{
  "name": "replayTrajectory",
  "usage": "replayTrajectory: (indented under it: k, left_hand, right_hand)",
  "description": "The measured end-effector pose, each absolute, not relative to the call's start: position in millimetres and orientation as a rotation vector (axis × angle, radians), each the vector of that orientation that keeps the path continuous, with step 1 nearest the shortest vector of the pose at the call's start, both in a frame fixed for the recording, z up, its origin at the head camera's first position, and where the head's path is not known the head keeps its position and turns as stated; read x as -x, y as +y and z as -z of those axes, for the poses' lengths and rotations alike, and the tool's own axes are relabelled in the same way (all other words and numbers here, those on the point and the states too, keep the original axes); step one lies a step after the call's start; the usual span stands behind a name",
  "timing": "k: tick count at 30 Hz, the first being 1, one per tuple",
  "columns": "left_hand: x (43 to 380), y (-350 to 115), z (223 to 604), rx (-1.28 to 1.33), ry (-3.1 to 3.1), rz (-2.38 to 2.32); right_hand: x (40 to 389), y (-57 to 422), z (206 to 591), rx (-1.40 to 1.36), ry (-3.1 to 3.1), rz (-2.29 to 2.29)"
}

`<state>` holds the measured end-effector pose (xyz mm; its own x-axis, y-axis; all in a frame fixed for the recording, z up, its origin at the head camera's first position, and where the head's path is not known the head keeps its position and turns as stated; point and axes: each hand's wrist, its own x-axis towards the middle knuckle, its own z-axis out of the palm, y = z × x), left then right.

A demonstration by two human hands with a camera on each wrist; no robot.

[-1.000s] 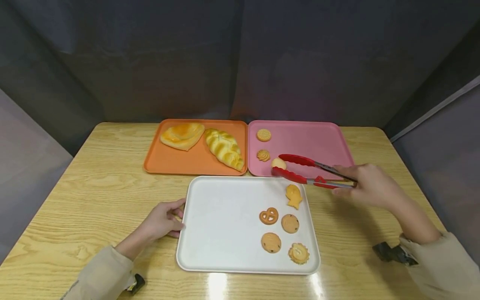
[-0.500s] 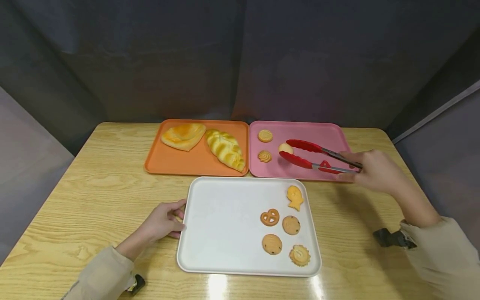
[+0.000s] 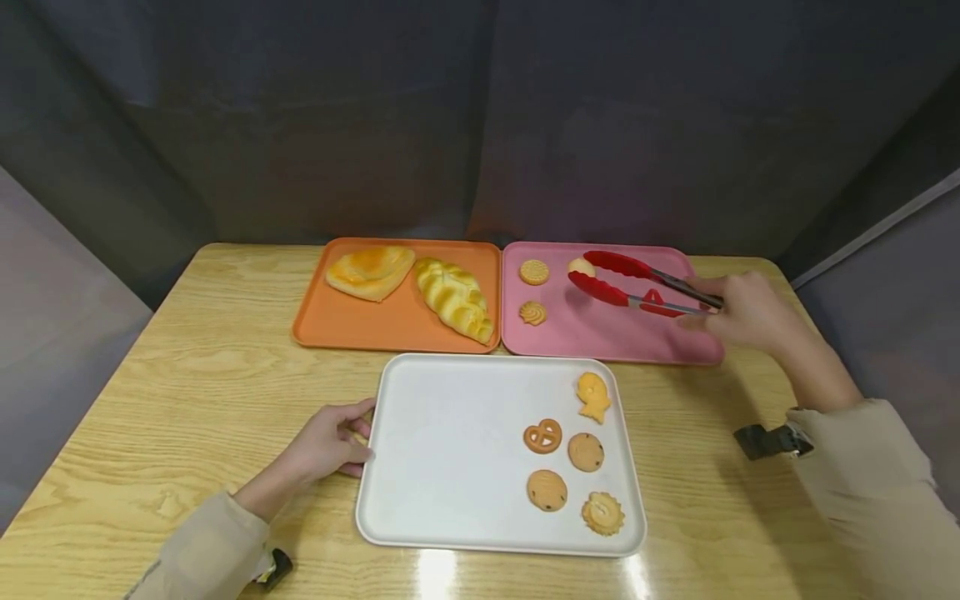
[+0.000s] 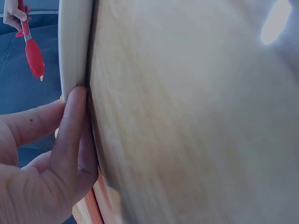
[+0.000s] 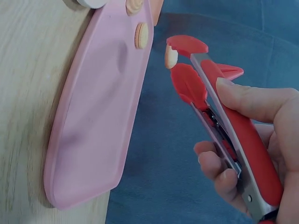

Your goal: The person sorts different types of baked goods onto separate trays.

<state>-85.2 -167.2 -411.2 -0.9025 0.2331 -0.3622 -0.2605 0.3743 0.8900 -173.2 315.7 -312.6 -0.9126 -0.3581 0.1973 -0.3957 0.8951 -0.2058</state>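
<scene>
My right hand [image 3: 753, 310] grips red-headed kitchen tongs [image 5: 245, 135] by their handles. Between the tong heads sits a small pale round cookie [image 5: 171, 57], held above the pink tray [image 3: 622, 342], whose surface shows their shadow. On that tray lie a round embossed cookie [image 3: 534, 272] and a swirl cookie [image 3: 532, 313]. My left hand [image 3: 326, 442] pinches the left rim of the white tray [image 3: 442, 458]. Toward the white tray's right side are a fish-shaped cookie [image 3: 593, 397], a pretzel cookie [image 3: 543, 436], two chip cookies [image 3: 586, 452] and a scalloped tart cookie [image 3: 603, 513].
An orange tray [image 3: 360, 327] adjoins the pink one on its left, carrying a glazed pastry [image 3: 371, 272] and a braided bread [image 3: 456, 300]. Behind both hangs a dark curtain [image 3: 337, 125]. Wooden table [image 3: 187, 375] surrounds the trays.
The right hand has carried the tongs and the cookie away from the pink tray's front edge, toward its back and slightly right. My left hand stays at the white tray's rim.
</scene>
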Motion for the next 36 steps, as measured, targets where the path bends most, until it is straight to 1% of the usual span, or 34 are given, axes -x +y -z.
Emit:
replayTrajectory:
  k: [7, 18, 25, 36]
  left_hand:
    - [84.3, -166.0, 408.2, -0.002, 2.198, -1.553]
    - [85.2, -165.7, 409.4, 0.024, 2.195, -1.559]
    - [85.2, -165.8, 410.3, 0.023, 2.205, -1.558]
    - [83.8, -165.7, 410.2, 0.032, 2.214, -1.545]
  right_hand:
    - [188.2, 311.2, 312.5, -0.376, -3.037, -0.406]
    - [212.9, 304.3, 333.1, -0.217, -3.08, -0.453]
    - [222.4, 301.7, 344.5, -0.219, -3.111, -0.431]
    - [225.8, 299.0, 355.3, -0.107, -3.195, -0.511]
